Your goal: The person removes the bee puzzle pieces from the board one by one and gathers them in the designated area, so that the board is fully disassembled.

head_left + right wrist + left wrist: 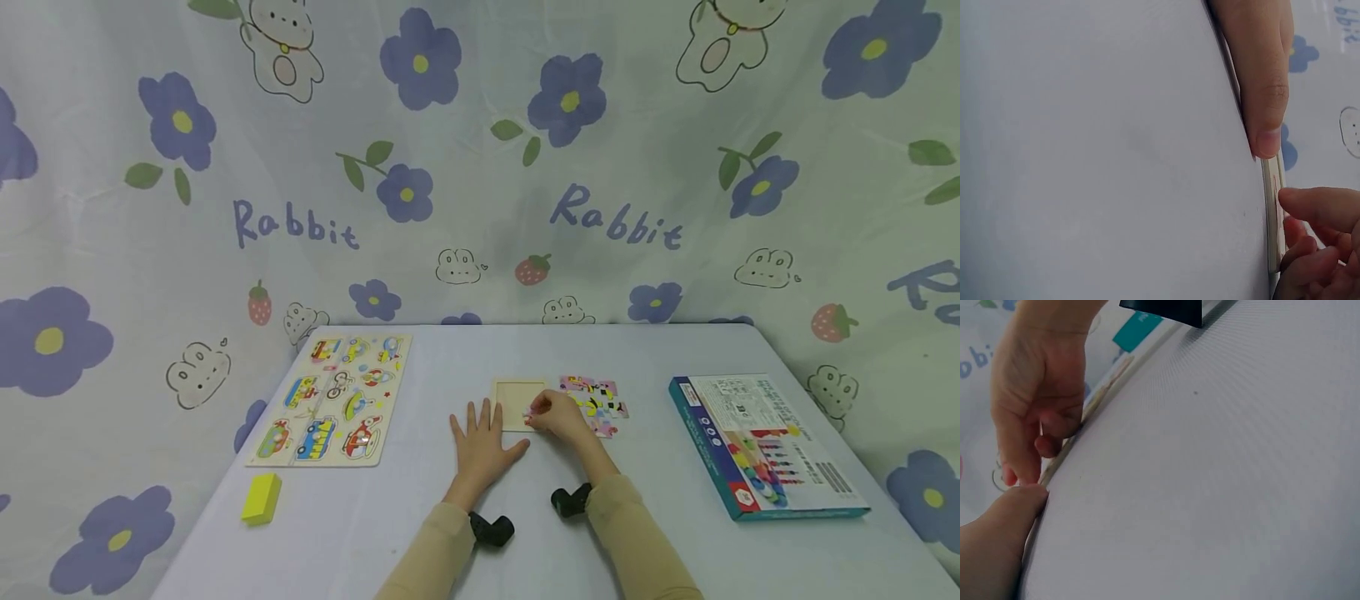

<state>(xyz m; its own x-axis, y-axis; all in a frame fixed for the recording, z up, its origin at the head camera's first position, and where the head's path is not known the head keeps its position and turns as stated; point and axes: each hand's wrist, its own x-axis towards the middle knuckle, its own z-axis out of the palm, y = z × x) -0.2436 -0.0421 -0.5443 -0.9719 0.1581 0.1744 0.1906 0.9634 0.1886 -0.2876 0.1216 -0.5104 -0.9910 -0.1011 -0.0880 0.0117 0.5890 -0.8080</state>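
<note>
My left hand (482, 454) lies flat on the table with its fingers spread, beside the lower left of a small wooden puzzle tray (517, 398). Its thumb (1264, 94) lies by the tray's near edge in the right wrist view. Over the tray's lower right part, my right hand (564, 417) pinches a small pink jigsaw piece (528, 414) between thumb and fingers. The piece is mostly covered by the fingertips. Just right of the tray lie several colourful jigsaw pieces (596, 398), partly behind the right hand.
A wooden vehicle puzzle board (330, 400) lies at the left, with a yellow block (261, 498) in front of it. At the right is a flat teal-edged box (772, 450). A patterned curtain (480, 167) hangs behind the white table (360, 533).
</note>
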